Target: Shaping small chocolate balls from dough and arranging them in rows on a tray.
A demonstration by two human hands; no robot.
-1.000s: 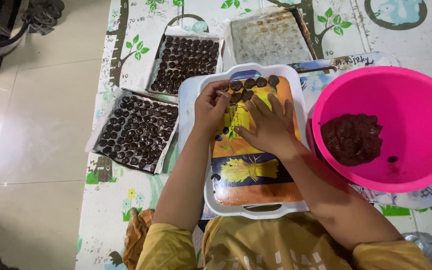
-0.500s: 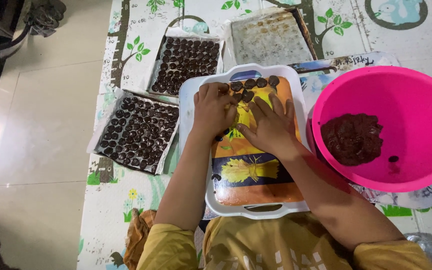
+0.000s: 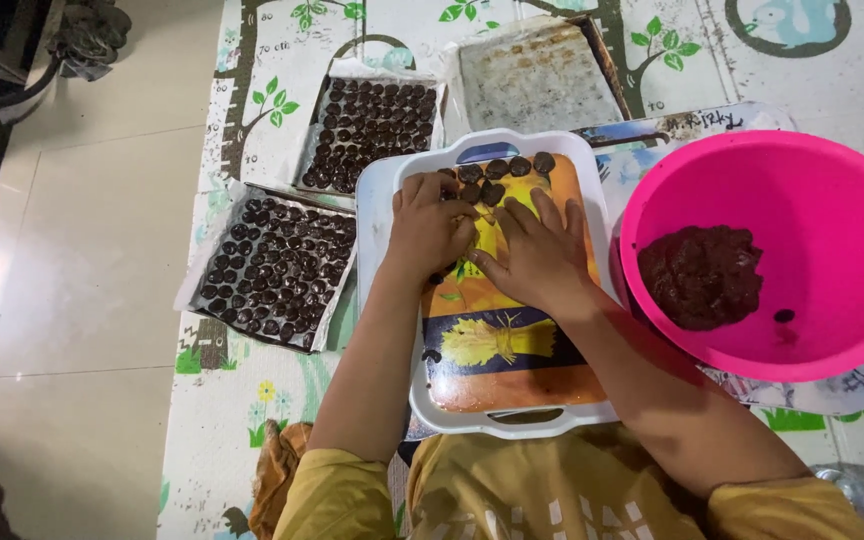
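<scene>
Dark round dough pieces, flattened, rowed along white tray top edge

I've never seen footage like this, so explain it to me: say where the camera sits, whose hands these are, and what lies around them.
The camera sits on a person's head and looks down at their own two bare hands. The left hand and right hand rest together on a white tray with an orange picture, pressing small dark pieces lined along its far end. To the right stands a pink bowl holding a dark brown lump. To the left lie two trays of finished dark pieces, and beyond them an empty baking tray. Everything sits on a patterned mat.
</scene>
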